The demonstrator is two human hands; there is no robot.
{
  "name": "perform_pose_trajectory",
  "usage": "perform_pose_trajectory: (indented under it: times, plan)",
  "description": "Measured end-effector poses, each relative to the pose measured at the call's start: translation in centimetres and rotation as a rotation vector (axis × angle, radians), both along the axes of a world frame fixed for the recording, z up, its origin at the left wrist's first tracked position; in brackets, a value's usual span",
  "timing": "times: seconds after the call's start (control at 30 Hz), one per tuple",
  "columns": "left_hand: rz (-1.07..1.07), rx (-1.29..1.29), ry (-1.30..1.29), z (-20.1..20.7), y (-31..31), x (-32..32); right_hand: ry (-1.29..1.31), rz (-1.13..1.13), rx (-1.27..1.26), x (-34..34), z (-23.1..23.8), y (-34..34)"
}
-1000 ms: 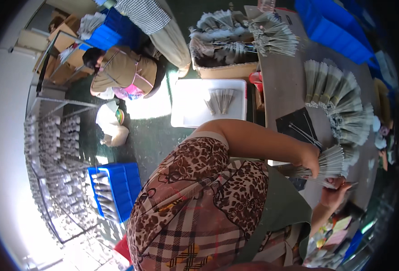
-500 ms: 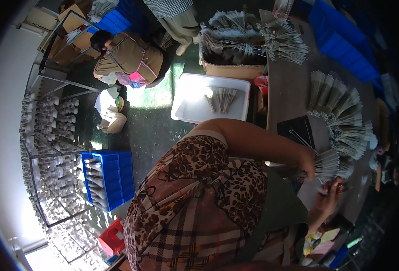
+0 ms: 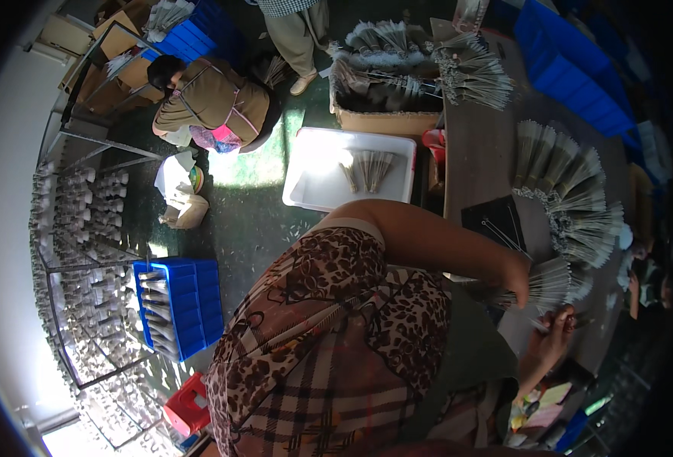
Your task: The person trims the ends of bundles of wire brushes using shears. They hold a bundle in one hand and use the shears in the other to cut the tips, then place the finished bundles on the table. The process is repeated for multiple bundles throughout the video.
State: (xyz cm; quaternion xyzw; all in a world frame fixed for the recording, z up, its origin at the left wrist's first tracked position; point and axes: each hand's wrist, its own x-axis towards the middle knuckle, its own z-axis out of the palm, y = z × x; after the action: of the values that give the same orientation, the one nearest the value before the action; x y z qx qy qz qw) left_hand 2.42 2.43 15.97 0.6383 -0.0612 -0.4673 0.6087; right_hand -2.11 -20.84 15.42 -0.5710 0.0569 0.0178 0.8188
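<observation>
My left hand reaches over the dark work table. Its fingers are bent round the narrow end of a fanned bundle of thin pale rods, partly hiding it. Closer to the lower right, my right hand has its fingertips pressed together beside that bundle; whatever sits between them is too small and dark to make out. More fanned bundles of rods lie in a curved row along the table beyond my hands. A black mat with a few thin metal pieces on it lies next to my left hand.
A white tray holding several bundles stands left of the table. Behind it is a cardboard box of bundles. Blue crates, a metal rack and a red container surround me. A crouching person works at far left.
The view has shifted slightly, moving the surroundings a little to the left. My left hand stays at the bundle; my right hand has moved only slightly, its fingertips still together.
</observation>
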Motion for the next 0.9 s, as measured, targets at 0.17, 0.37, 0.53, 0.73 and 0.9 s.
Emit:
perform_pose_trajectory:
  times: [0.17, 0.37, 0.53, 0.73, 0.9]
  plan:
    - [-0.001, -0.002, -0.058, -1.5, -0.8, 0.3, -0.007, -0.016, -0.004, 0.2, -0.3, -0.2]
    - [-0.007, -0.040, -0.058, -2.0, -1.3, 0.3, 0.040, -0.105, -0.046, 0.6, -1.0, -1.2]
    - [0.024, -0.042, -0.146, -2.8, -1.8, 0.3, 0.071, -0.192, -0.125, 0.5, -1.3, -1.7]
    - [-0.002, 0.010, -0.225, -2.9, -2.1, 0.5, 0.151, -0.245, -0.197, 0.5, -0.5, -1.5]
    - [0.005, 0.067, -0.252, -1.0, -1.9, 0.3, 0.131, -0.213, -0.264, 0.7, 0.2, -2.2]
